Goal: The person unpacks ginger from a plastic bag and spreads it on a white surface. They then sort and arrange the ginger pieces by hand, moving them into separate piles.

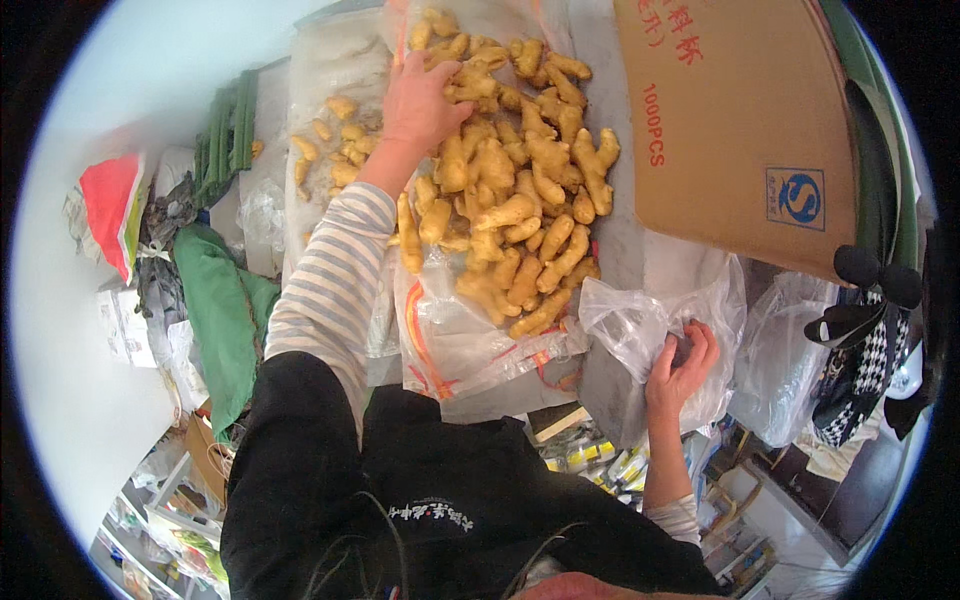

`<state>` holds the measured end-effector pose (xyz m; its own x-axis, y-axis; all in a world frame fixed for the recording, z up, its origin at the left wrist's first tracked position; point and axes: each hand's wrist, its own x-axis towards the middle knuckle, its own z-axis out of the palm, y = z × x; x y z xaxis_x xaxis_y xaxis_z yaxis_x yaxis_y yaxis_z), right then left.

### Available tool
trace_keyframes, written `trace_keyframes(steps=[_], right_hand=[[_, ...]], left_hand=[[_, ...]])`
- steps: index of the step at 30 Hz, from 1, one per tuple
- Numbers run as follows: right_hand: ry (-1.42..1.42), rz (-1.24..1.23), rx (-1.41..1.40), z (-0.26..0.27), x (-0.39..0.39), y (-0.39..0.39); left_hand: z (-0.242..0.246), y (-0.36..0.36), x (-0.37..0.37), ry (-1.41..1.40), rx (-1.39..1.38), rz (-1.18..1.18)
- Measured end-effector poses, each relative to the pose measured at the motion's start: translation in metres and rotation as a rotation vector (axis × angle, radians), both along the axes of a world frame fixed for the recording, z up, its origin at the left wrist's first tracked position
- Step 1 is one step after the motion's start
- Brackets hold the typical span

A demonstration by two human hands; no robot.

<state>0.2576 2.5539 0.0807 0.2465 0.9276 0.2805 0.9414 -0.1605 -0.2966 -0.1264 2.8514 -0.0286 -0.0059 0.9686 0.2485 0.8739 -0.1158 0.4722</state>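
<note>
A heap of ginger roots (517,180) lies on a clear plastic sack (427,330) with orange and red stripes. At the upper left of the heap, my left hand (424,105) rests on the roots, thumb and forefinger spread on either side of one piece (474,84). Whether it grips that piece is not plain. To the right of the heap, my right hand (682,367) has curled fingers in a thin clear plastic bag (622,315). The bag looks crumpled, and a grey surface shows through it.
A large cardboard carton (735,127) with printing stands at the right. Small ginger pieces (349,142) lie left of the heap. Green cloth (217,322) hangs at the left edge. A houndstooth-patterned item (862,382) and a clear plastic bundle (784,360) sit far right.
</note>
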Motion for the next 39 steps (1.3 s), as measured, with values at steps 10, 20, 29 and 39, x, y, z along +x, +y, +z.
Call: trace_keyframes(steps=[10, 20, 29, 39], right_hand=[[-0.028, 0.009, -0.044, 0.001, 0.001, -0.002], [-0.054, -0.017, -0.030, -0.004, 0.004, -0.004], [-0.068, 0.019, -0.015, -0.006, 0.007, -0.004], [-0.005, 0.039, 0.013, -0.009, 0.009, -0.004]], left_hand=[[-0.066, 0.010, -0.090, -0.863, -0.208, 0.533], [-0.138, 0.038, -0.138, -1.113, -0.158, 0.300], [-0.013, -0.053, 0.021, -0.425, 0.188, -0.263], [0.029, -0.142, 0.111, 0.223, -0.137, -0.519]])
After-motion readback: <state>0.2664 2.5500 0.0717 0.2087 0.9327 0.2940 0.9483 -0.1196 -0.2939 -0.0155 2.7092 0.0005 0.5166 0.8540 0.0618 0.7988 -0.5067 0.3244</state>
